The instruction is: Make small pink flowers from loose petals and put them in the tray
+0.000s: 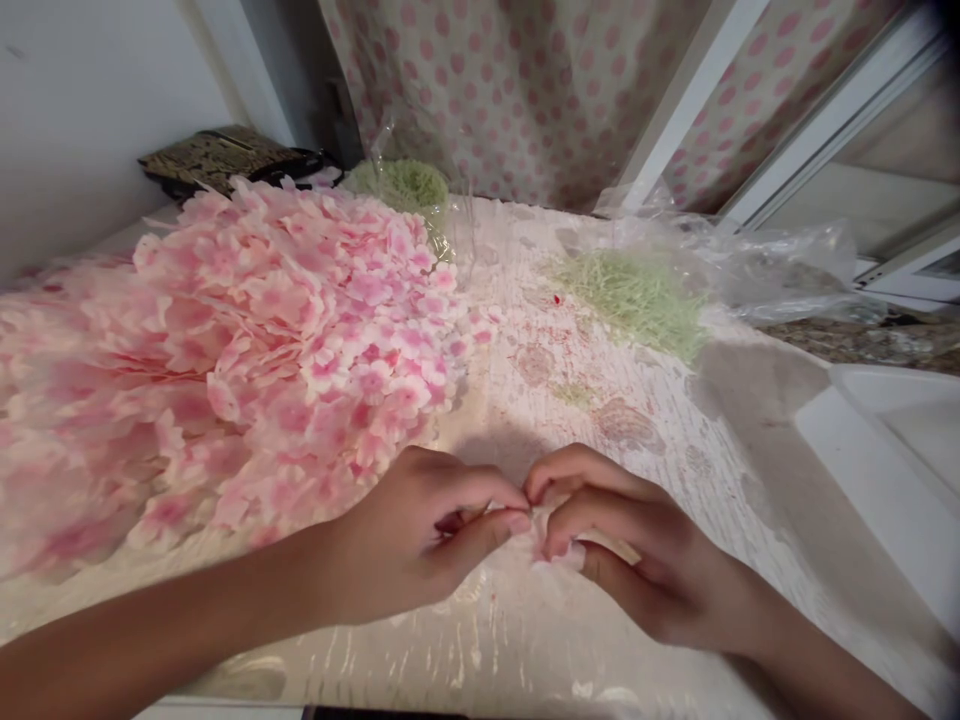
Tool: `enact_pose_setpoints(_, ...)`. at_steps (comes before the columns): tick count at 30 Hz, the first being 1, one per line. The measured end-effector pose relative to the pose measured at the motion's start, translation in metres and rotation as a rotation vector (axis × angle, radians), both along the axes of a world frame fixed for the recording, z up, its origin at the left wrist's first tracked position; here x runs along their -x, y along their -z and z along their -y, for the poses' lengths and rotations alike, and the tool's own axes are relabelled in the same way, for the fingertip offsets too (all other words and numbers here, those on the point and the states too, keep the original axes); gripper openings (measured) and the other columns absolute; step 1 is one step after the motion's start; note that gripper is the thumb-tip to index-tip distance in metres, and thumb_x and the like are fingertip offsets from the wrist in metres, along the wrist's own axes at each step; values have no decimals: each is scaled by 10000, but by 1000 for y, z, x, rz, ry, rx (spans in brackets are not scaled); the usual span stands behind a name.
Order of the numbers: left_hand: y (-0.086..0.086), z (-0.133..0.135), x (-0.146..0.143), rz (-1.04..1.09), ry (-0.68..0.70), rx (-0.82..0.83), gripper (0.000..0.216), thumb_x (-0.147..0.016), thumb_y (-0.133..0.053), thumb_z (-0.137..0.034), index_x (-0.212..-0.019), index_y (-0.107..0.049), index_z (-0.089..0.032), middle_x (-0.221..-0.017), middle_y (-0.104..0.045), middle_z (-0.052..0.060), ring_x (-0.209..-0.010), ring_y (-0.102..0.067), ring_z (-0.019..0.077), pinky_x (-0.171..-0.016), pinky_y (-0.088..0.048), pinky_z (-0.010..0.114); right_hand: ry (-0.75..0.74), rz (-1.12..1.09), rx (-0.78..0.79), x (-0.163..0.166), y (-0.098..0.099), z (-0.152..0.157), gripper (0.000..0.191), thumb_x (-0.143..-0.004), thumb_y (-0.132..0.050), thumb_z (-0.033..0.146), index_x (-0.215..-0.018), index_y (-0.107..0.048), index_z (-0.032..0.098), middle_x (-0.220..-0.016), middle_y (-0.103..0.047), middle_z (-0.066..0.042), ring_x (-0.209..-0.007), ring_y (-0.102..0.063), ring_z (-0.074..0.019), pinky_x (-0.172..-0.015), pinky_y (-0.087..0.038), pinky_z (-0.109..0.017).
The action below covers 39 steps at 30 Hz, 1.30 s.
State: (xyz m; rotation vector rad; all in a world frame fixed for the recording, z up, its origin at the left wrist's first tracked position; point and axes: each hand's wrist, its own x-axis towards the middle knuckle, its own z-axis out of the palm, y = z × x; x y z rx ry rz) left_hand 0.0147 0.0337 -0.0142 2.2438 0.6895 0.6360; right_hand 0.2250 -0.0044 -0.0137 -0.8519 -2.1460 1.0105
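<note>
My left hand (435,525) and my right hand (637,545) meet over the near middle of the table. The thumb and forefinger of my left hand are pinched together, and what lies between them is too small and covered to name. Pale pink flower petals (551,540) show between the fingers of my right hand, which is closed on them; most of that flower is hidden. To the left spreads a big heap of pink artificial flowers (262,300), close beside my left forearm. Pale green shredded stamens or threads (637,300) lie in a loose pile beyond my right hand.
A plastic-covered, patterned table (517,630) lies under everything. At the back are a clear bag with green strands (409,190), another crumpled clear bag (787,260) and a snakeskin-print purse (217,155). A white basin-like object (885,470) stands at the right. A dotted curtain (510,90) hangs behind.
</note>
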Motion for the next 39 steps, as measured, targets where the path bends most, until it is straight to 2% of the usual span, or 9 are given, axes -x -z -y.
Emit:
enact_pose_setpoints(3,-1,-1,1,36,-101,103,151,-869,-506,-235,-824,-633,-168,-525,-530,-49,-414,-389,40,-395,-294,148,63,-14,-120,0,2,2,298,-748,-460,-59,-918,-553,166,-1059,-511,-72,-893,-564,-139,-721,-496,-271)
enact_pose_setpoints(6,-3,-1,1,54,-164,141,169,-865,-512,-255,-789,-629,-159,-517,-501,-51,-403,-347,34,-370,-274,138,86,-37,-257,-1,7,3,355,-723,-455,-75,-971,-560,156,-979,-549,-75,-906,-559,-175,-745,-499,-331)
enact_pose_setpoints(11,-3,-1,0,88,-175,109,169,-863,-511,-245,-763,-614,-155,-519,-509,-47,-407,-365,37,-372,-291,139,64,-1,-378,-1,11,4,358,-748,-459,-56,-1006,-552,174,-947,-610,-71,-886,-558,-186,-708,-518,-349)
enact_pose_setpoints(17,-4,1,2,104,-181,81,141,-861,-518,-237,-793,-616,-163,-556,-571,-33,-427,-427,46,-389,-321,149,155,102,-546,-1,11,7,317,-754,-495,-26,-1005,-582,146,-1019,-600,-93,-994,-534,-226,-805,-510,-387)
enact_pose_setpoints(25,-3,-1,2,107,-176,62,152,-864,-512,-230,-776,-612,-158,-523,-544,-43,-400,-394,39,-376,-301,151,61,30,-435,-2,13,6,389,-725,-462,-66,-1039,-535,151,-957,-599,-87,-907,-535,-207,-710,-513,-367)
enact_pose_setpoints(28,0,-1,2,95,-144,34,115,-857,-526,-218,-814,-620,-167,-530,-550,-47,-413,-408,42,-397,-313,153,79,-41,-326,-2,12,5,397,-719,-445,-77,-1024,-538,160,-1009,-562,-87,-942,-533,-203,-765,-495,-386)
enact_pose_setpoints(34,2,0,1,65,9,-15,118,-871,-505,-184,-848,-620,-163,-550,-560,-43,-463,-466,50,-504,-368,174,106,-172,-15,3,7,5,247,-793,-453,-17,-923,-540,174,-1028,-516,-77,-977,-536,-179,-769,-481,-332)
enact_pose_setpoints(39,-1,2,2,4,84,-16,148,-888,-487,-206,-857,-628,-176,-565,-564,-39,-498,-476,60,-530,-359,187,68,-250,90,8,9,3,212,-810,-472,-2,-910,-536,174,-942,-532,-52,-925,-545,-156,-776,-465,-316)
